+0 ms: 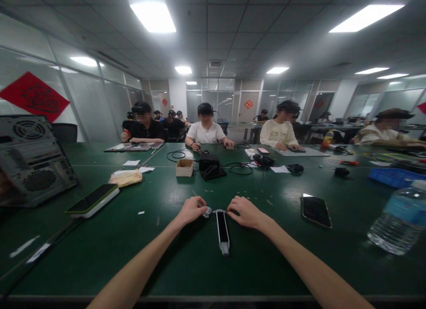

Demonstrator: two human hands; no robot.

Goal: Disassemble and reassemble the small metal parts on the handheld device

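My left hand [191,210] pinches a small silver part [207,212] just above the far end of a long, narrow black-and-white device [222,231] lying on the green table. From that part, a thin metal strip [218,210] runs across to my right hand [244,213], whose fingertips grip its other end. Both hands sit close to the device's far end. What the device is, and how the small part joins the strip, is too small to tell.
A smartphone [316,211] and a plastic water bottle [399,218] lie to my right. To my left are a phone on a white case [92,200] and a computer case [33,160]. Ahead are a soldering station [209,166], a cardboard box [184,167] and seated co-workers.
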